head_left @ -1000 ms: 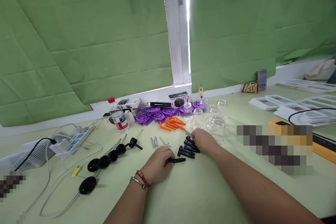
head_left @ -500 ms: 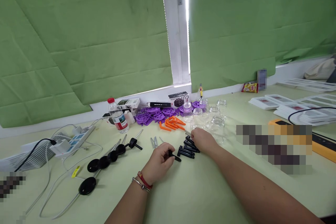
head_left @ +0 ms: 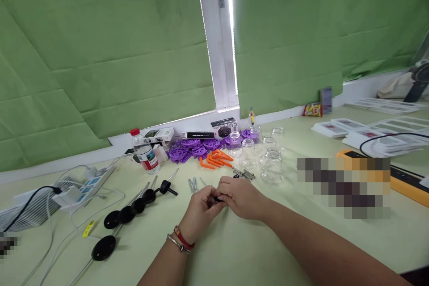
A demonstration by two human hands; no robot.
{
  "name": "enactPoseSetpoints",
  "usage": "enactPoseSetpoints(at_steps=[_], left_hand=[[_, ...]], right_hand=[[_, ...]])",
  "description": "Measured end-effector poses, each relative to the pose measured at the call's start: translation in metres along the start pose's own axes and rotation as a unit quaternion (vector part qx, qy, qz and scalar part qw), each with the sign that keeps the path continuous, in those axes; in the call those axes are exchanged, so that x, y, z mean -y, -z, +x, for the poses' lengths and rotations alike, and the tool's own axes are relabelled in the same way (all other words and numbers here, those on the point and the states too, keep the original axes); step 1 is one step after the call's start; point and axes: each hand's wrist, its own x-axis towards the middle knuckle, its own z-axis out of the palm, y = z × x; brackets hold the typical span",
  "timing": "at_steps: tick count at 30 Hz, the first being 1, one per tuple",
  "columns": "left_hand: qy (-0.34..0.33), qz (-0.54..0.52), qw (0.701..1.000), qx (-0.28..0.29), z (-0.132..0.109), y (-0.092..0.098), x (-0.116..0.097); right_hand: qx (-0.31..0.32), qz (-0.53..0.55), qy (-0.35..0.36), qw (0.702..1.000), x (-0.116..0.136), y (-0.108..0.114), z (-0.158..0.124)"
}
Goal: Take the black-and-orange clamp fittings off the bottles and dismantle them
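Observation:
My left hand (head_left: 203, 206) is closed on a small black plastic part (head_left: 217, 199), seen only as a dark bit between the fingers. My right hand (head_left: 241, 197) meets it there, fingertips pinched together at the part; whatever they hold is hidden. Beyond the right hand lie several metal springs (head_left: 248, 174). The heap of black plastic pieces is almost wholly covered by that hand. Silver screws (head_left: 193, 185) rest just past the left hand. Orange bent pieces (head_left: 218, 158) are spread farther back.
Black discs with metal rods (head_left: 126, 214) line up on the left, near a power strip (head_left: 89, 187) and cables. Behind stand a water bottle (head_left: 145, 152), purple plastic parts (head_left: 191, 147) and clear jars (head_left: 272, 167). An orange-and-black case (head_left: 407, 187) lies at right.
My right hand has left the springs and black pieces and come back left to my left hand. Both hands now meet at the black part. The view has shifted slightly.

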Motion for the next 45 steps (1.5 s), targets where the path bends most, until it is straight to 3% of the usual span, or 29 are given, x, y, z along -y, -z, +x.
enactPoseSetpoints(at_steps=[8, 12, 15, 18, 22, 25, 36, 45], left_hand=[[-0.011, 0.030, 0.999, 0.022, -0.002, 0.001, -0.003], [-0.031, 0.066, 0.997, 0.022, 0.000, 0.002, -0.009], [-0.026, 0.044, 0.999, 0.006, 0.001, 0.003, -0.011], [0.002, 0.000, 1.000, 0.000, 0.001, 0.004, -0.009], [0.027, -0.029, 0.999, 0.005, -0.001, 0.002, -0.005], [0.023, -0.027, 0.999, 0.015, -0.003, 0.002, -0.003], [0.028, -0.019, 0.999, 0.011, -0.001, 0.007, 0.005], [0.018, 0.048, 0.993, -0.106, 0.002, 0.021, 0.008]], right_hand=[[0.074, -0.089, 0.031, 0.993, -0.007, 0.005, 0.001], [0.071, -0.057, 0.024, 0.996, -0.009, 0.007, 0.000], [0.012, -0.033, -0.060, 0.998, -0.018, 0.011, 0.000], [-0.059, -0.057, -0.220, 0.972, -0.035, 0.016, 0.000], [-0.015, -0.101, -0.328, 0.939, -0.056, 0.018, -0.002], [0.018, -0.111, -0.350, 0.930, -0.063, 0.013, -0.002], [0.045, -0.143, -0.380, 0.913, -0.065, 0.004, 0.000], [0.044, -0.141, -0.398, 0.905, -0.061, 0.011, 0.000]])
